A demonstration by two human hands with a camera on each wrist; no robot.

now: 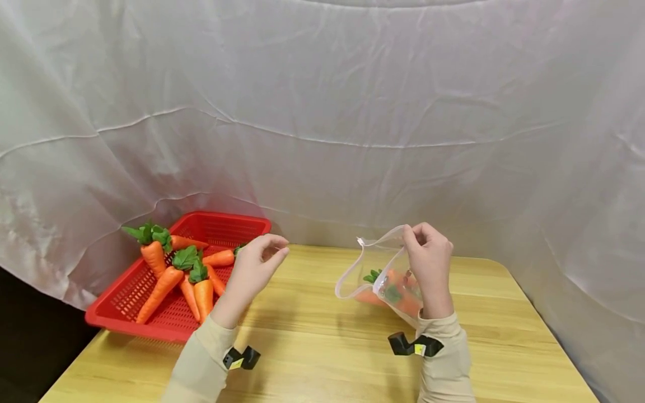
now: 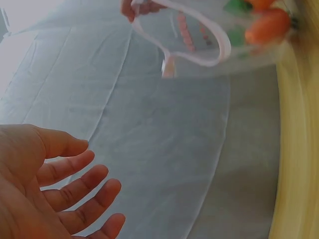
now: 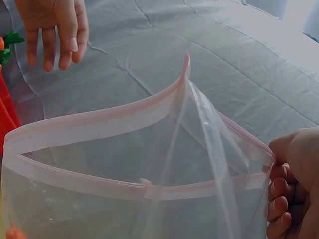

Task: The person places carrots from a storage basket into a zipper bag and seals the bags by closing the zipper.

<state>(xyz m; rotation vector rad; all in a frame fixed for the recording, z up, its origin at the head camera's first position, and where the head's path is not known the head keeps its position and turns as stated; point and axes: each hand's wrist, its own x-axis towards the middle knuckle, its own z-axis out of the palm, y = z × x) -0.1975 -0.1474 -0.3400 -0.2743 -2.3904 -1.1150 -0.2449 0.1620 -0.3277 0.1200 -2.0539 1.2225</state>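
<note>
My right hand pinches the upper edge of a clear zip bag with a pinkish-white rim. In the right wrist view the mouth of the bag gapes wide, with thumb and fingers at its right corner. Orange carrots with green tops lie inside the bag, low down near the table. My left hand hovers by the right side of a red basket, holding nothing. Its fingers are loosely bent and spread apart, facing the bag.
Several carrots with leafy tops fill the red basket at the left, one sticking out over its rim. A wooden table lies beneath everything. Behind it hangs a grey-white cloth.
</note>
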